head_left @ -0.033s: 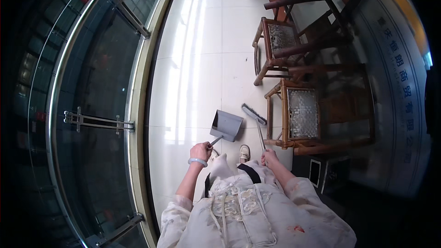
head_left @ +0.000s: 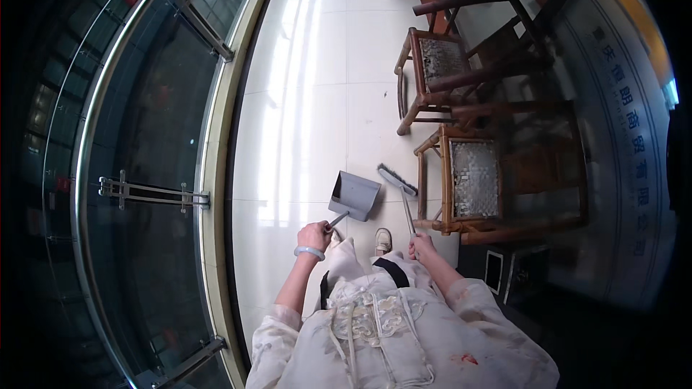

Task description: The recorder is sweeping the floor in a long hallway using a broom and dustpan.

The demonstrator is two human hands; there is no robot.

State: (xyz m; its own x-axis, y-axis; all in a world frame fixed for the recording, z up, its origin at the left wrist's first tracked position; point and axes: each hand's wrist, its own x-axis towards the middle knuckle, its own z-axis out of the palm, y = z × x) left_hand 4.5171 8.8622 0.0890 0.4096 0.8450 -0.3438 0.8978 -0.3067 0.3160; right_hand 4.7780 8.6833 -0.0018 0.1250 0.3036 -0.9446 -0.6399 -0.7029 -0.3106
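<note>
My left hand [head_left: 315, 234] grips the handle of a grey dustpan [head_left: 354, 197], which rests on the white tiled floor [head_left: 317, 101] in front of me. A pale bangle sits on that wrist. The thin handle of a grey broom [head_left: 398, 179] is in my right hand [head_left: 422, 245], and its brush head lies on the floor just right of the dustpan. Between the two tools my white shoe [head_left: 383, 240] shows on the tiles.
Two wooden chairs with woven seats [head_left: 472, 176] [head_left: 441, 61] stand close on the right, the nearer one touching distance from the broom. A glass door with metal handles [head_left: 151, 193] curves along the left. A dark box [head_left: 504, 270] sits by the right wall.
</note>
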